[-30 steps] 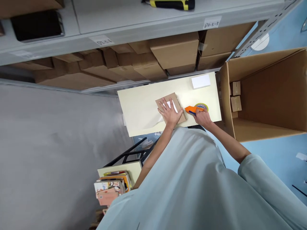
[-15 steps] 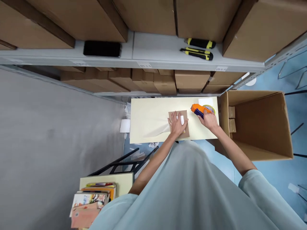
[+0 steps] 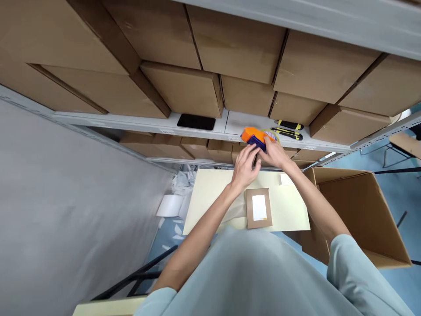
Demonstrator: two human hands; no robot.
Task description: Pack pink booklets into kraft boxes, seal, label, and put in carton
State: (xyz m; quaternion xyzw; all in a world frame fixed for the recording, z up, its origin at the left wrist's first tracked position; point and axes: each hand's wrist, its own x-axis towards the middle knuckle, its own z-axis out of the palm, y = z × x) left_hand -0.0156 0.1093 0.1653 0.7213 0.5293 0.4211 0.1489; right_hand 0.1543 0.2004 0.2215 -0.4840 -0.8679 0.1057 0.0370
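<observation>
My right hand point(image 3: 275, 152) grips an orange and dark blue tape dispenser point(image 3: 255, 137), raised in front of the shelf's edge. Part of a yellow-rimmed tape roll shows behind the fingers. Close below the dispenser is my left hand point(image 3: 245, 166), its fingers half bent and apart, the fingertips at the blue part. Whether they touch it I cannot tell for sure. A small flat cardboard box point(image 3: 249, 210) with a white label point(image 3: 259, 207) lies on the pale yellow table point(image 3: 289, 210), below both hands and touched by neither.
Ahead, a grey shelf point(image 3: 144, 123) holds several cardboard boxes, a black phone-like slab point(image 3: 196, 122) and utility knives point(image 3: 289, 131). A large open carton point(image 3: 355, 206) stands right of the table. White paper point(image 3: 286, 179) lies at the table's back right; a white roll point(image 3: 170, 205) is left.
My left hand has left the small box and come up beside the tape dispenser. My right hand has lifted the dispenser up and leftward off the table. The view has tilted up.
</observation>
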